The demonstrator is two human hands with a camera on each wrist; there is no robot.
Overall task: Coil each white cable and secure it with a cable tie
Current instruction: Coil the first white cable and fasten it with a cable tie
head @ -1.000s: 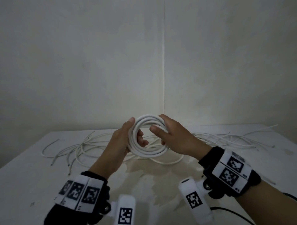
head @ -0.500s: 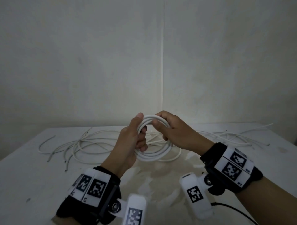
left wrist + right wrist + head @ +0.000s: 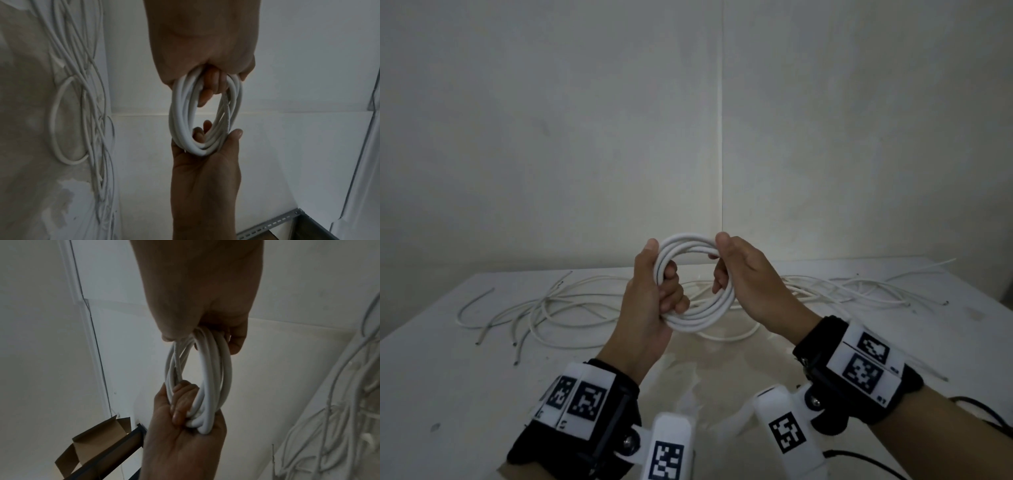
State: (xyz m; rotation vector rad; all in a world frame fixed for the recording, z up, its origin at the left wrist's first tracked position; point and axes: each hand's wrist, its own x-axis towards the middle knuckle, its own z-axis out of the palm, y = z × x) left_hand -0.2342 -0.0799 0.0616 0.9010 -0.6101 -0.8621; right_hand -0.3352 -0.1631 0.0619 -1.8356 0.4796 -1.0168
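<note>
A white cable wound into a round coil (image 3: 698, 317) of several loops is held upright above the table between both hands. My left hand (image 3: 654, 294) grips the coil's left side, fingers curled through the ring and thumb along the outside. My right hand (image 3: 736, 270) grips the right side of the coil (image 3: 207, 378), thumb on top and fingers curled inside. In the left wrist view the coil (image 3: 180, 113) hangs from my left hand (image 3: 207, 68) with my right hand (image 3: 205, 159) cupping its far end. No cable tie shows in any view.
Several loose white cables (image 3: 558, 308) lie tangled across the back of the white table (image 3: 448, 377), stretching to the right (image 3: 859, 291). Walls meet in a corner behind. A brown cardboard box (image 3: 92, 444) and a metal shelf frame (image 3: 277, 224) sit off the table.
Both hands have raised the coil slightly and tightened on it. The left fingers have curled further through the ring, and the right thumb now sits on the coil's top.
</note>
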